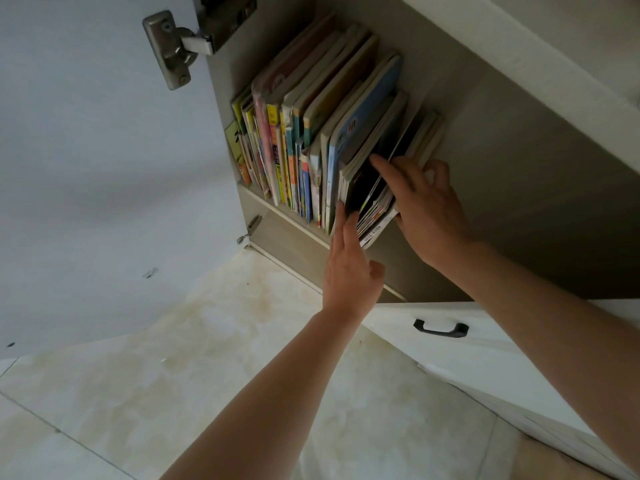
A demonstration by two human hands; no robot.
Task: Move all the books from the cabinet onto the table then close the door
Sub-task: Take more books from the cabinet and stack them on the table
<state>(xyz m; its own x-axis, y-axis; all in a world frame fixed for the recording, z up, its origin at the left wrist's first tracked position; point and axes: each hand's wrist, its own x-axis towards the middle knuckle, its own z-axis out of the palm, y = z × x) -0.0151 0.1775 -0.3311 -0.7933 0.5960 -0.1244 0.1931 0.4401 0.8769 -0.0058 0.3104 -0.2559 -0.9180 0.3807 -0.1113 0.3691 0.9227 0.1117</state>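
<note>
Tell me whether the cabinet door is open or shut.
Open: the pale cabinet door is swung wide on its metal hinge, exposing the row of colourful books.

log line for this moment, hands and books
stage: gathering books | left hand: flat on bundle left side | right hand: fingers splitting bundle from row | door: open | table: not in view

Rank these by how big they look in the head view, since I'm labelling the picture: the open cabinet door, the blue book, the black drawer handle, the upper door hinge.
1. Cabinet door, by far.
2. Blue book.
3. Upper hinge and drawer handle: they look alike, so I won't rank them.
</note>
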